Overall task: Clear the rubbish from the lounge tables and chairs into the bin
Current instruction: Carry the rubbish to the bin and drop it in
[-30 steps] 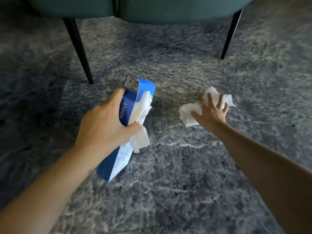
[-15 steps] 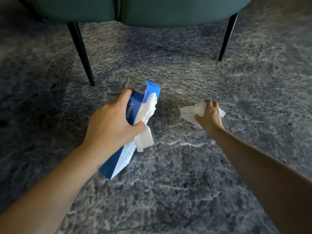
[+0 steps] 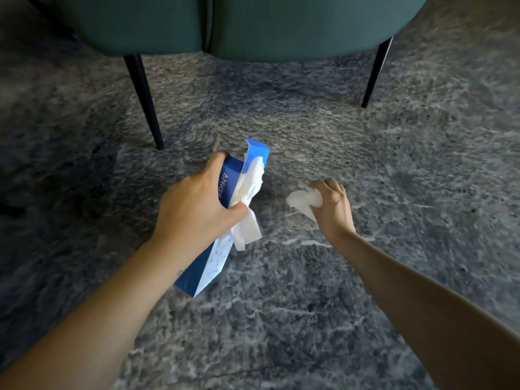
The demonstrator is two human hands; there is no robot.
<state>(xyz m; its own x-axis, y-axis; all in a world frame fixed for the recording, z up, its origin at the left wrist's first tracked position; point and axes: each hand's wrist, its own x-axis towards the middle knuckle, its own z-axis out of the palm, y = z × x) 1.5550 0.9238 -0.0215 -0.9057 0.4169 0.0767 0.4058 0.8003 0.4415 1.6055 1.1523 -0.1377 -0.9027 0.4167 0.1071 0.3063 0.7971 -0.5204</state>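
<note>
Left hand (image 3: 197, 204) grips a blue Anker box (image 3: 206, 266), open flap uppermost, its thumb pinning a white tissue (image 3: 249, 190) against the box face. Right hand (image 3: 333, 204), apart from the box on its right, is curled round a crumpled tissue (image 3: 302, 199) low over the grey veined floor (image 3: 281, 319); whether it touches the floor is unclear. Green chairs (image 3: 281, 23) stand beyond.

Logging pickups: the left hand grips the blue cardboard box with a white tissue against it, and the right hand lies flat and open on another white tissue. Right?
Not quite. The head view shows the right hand curled round the crumpled white tissue, gripping it, not flat and open. The left hand does grip the blue cardboard box with the other white tissue against it.
</note>
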